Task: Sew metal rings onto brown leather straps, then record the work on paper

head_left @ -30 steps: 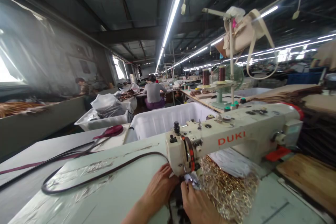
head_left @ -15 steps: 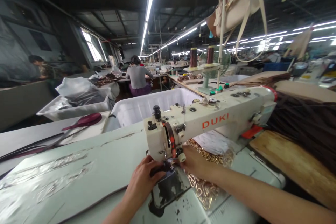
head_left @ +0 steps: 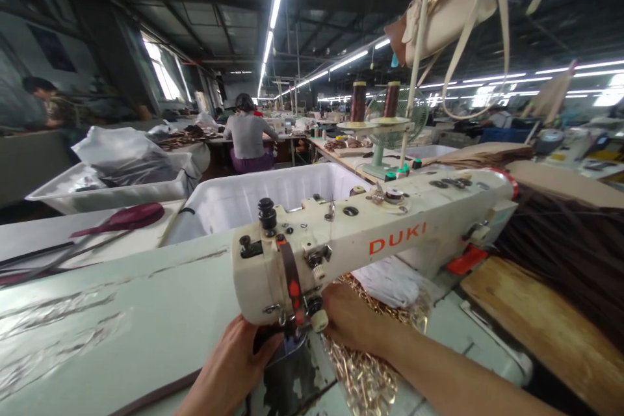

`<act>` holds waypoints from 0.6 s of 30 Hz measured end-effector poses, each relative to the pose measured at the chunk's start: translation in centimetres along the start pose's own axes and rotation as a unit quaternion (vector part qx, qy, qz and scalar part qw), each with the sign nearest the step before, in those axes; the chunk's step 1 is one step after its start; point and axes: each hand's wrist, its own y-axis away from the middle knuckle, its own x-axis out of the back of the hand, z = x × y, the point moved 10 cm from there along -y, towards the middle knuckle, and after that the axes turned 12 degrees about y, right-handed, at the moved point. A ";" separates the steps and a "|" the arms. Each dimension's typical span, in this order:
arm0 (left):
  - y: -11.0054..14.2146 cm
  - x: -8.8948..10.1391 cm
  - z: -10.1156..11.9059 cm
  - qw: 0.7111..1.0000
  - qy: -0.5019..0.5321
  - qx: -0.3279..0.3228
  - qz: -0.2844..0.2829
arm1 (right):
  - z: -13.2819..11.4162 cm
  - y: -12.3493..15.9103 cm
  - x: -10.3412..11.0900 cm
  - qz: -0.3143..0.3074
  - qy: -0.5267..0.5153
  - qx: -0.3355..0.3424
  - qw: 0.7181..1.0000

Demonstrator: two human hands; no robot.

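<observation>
Under the sewing-machine head [head_left: 258,283], the left hand [head_left: 238,351] pinches a dark strip [head_left: 264,338]; the right hand [head_left: 347,317] lies partly behind that head, fingertips hidden, so its grip cannot be told. Fingers this near could be caught should the strip jerk forward, and the heaped metal hooks [head_left: 365,374] close alongside could snag its edge.

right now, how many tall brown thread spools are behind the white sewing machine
2: the left tall brown thread spool and the right one, side by side on the pale stand behind the white sewing machine; others farther back may be hidden.
</observation>
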 end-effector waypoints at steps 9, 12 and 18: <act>-0.3 0.1 1.3 0.999 -0.008 -0.016 -0.031 | -0.1 -0.1 0.3 0.009 -0.038 0.005 0.999; -0.3 0.3 1.9 0.999 0.013 -0.031 -0.030 | -0.1 -0.1 0.3 0.013 -0.042 0.013 0.999; -0.5 0.4 1.7 0.998 0.028 -0.043 -0.025 | -0.4 -0.2 0.3 0.005 -0.044 0.039 0.998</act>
